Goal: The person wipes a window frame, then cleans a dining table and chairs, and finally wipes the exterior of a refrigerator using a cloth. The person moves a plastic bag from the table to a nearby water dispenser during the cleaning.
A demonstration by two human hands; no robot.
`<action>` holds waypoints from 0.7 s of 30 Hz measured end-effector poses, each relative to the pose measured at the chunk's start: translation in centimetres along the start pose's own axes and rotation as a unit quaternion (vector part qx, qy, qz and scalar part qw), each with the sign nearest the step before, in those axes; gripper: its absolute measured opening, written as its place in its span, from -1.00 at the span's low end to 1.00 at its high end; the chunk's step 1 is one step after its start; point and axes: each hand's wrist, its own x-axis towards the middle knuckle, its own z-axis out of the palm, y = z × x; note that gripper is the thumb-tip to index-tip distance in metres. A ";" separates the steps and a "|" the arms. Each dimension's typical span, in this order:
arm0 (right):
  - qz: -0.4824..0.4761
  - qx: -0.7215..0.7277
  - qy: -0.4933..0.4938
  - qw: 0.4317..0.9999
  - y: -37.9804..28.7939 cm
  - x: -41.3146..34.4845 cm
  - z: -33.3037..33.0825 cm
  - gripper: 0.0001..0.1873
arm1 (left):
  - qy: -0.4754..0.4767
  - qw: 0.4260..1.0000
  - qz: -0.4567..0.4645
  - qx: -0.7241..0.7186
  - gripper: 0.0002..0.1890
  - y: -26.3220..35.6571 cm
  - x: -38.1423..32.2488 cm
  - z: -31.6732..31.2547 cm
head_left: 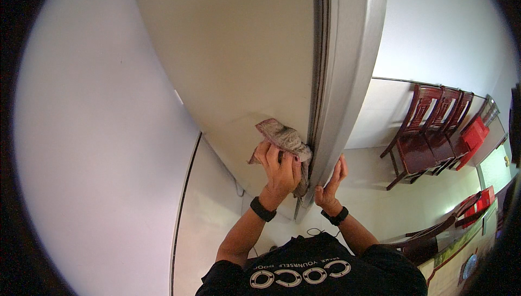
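Observation:
A grey cloth with a reddish edge (285, 138) is bunched in my left hand (280, 171), pressed where the beige side panel of a refrigerator or cabinet (236, 64) meets the dark ribbed seal (319, 72). Beside the seal runs a silvery door (354, 51). My right hand (331, 184) rests against the far side of this door, its fingers extended and its thumb near the lower edge. Each wrist wears a black band. The part of the cloth under my left fingers is hidden.
Several dark red wooden chairs (415, 149) line the wall at right, with a red object (474, 137) beside them. Another dark chair (423, 247) stands near a table with a patterned cover (456, 271) at lower right. A pale wall (101, 133) rises at left.

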 end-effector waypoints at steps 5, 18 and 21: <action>0.014 0.004 0.006 1.000 -0.4 -0.1 0.0 -0.14 | -0.026 1.000 -0.004 -0.002 -0.77 0.5 -0.3 -0.7; -0.006 0.003 0.018 1.000 -0.2 0.0 0.1 -0.16 | -0.040 0.999 -0.011 -0.020 -0.79 0.6 -2.3 -0.3; -0.004 0.002 0.016 1.000 0.0 -0.1 0.1 -0.15 | -0.047 0.997 -0.033 -0.055 -0.80 1.0 -2.1 1.1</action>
